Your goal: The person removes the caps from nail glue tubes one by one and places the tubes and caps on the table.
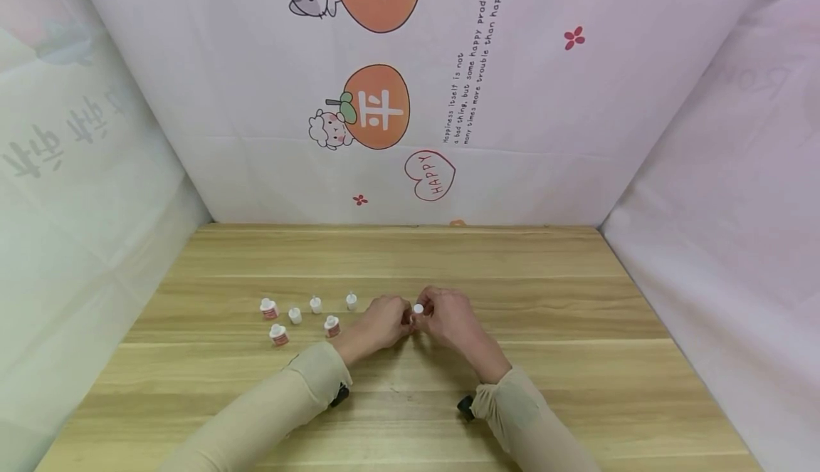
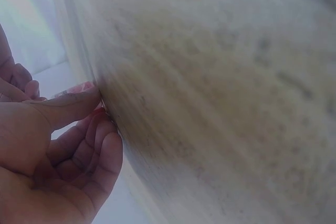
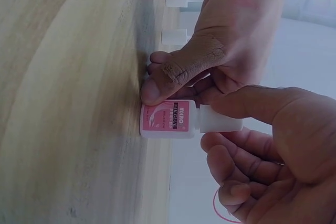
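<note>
My left hand (image 1: 383,324) holds the lower part of a small nail glue bottle (image 3: 167,119) with a pink label, which stands upright on the wooden table. My right hand (image 1: 450,319) pinches the bottle's white cap (image 3: 223,120) between thumb and fingers. The cap sits over the neck, with a narrow gap visible below it in the right wrist view. From the head view, only the white cap top shows between the hands. In the left wrist view, the left thumb (image 2: 73,106) and curled fingers mostly hide the bottle.
Left of the hands stand three similar bottles, at the back left (image 1: 269,309), front left (image 1: 279,335) and near the left wrist (image 1: 332,327). Among them are three loose white caps (image 1: 295,316), some with thin stems pointing up. White printed cloth (image 1: 512,173) walls the wooden table (image 1: 576,386).
</note>
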Tool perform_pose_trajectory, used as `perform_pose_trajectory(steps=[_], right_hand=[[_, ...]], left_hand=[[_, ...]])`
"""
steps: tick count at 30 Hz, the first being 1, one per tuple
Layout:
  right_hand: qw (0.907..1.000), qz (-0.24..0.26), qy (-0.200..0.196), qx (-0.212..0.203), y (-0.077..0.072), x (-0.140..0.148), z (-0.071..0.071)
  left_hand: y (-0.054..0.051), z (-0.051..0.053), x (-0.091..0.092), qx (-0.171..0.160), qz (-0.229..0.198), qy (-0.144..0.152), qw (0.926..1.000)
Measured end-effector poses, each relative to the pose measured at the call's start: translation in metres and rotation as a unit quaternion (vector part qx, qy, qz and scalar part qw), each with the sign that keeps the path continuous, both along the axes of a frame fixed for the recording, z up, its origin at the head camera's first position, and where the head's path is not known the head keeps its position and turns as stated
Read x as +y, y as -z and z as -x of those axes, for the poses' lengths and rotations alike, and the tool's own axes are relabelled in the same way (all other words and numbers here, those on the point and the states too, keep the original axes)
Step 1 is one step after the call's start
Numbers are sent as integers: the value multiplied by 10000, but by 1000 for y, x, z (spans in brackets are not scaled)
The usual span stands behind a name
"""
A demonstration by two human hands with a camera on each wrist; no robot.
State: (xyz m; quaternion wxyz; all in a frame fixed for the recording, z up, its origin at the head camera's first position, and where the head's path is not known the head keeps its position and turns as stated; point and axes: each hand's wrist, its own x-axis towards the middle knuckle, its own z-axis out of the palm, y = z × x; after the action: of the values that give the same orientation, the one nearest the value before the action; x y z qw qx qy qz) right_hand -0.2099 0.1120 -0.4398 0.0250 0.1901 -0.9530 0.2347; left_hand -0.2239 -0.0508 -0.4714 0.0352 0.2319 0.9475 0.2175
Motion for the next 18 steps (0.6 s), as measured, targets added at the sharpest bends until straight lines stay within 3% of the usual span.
perform_pose_trajectory(steps=[9, 18], right_hand=[[9997, 21, 158, -165, 0, 1, -1], [9998, 85, -1, -168, -1, 1, 0]], left_hand=[[-2, -1, 1, -69, 22, 0, 10000], [0, 1, 0, 86, -34, 47, 9999]])
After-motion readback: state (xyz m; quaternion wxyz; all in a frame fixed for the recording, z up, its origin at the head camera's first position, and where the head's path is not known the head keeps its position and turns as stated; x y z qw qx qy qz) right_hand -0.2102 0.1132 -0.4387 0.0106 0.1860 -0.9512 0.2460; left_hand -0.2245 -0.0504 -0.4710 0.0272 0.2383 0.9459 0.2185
